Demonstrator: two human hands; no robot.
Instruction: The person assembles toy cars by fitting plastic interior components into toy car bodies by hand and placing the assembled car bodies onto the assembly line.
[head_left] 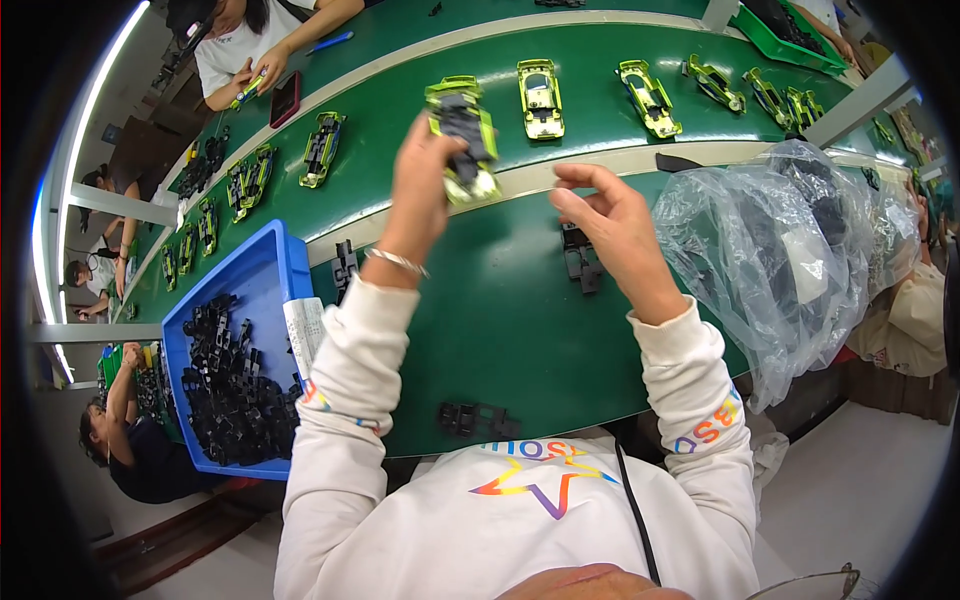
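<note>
A yellow-green toy car body (470, 185) with a black piece in its middle is gripped in my left hand (425, 170), thumb across the black piece. The hand is raised over the near edge of the green belt. Fingers apart and holding nothing, my right hand (610, 215) hovers to the right over the table. Just beneath its fingers lies a black plastic part (583, 268), partly hidden. Another black part (345, 268) rests beside my left wrist, and a flat black frame (478, 420) lies at the table's near edge.
More car bodies (541, 100) stand spaced along the curved belt (400, 135). At left, a blue bin (285, 260) holds many black parts. A clear plastic bag (740, 250) bulges over the table's right side. Across the belt, a co-worker (245, 55) handles another piece.
</note>
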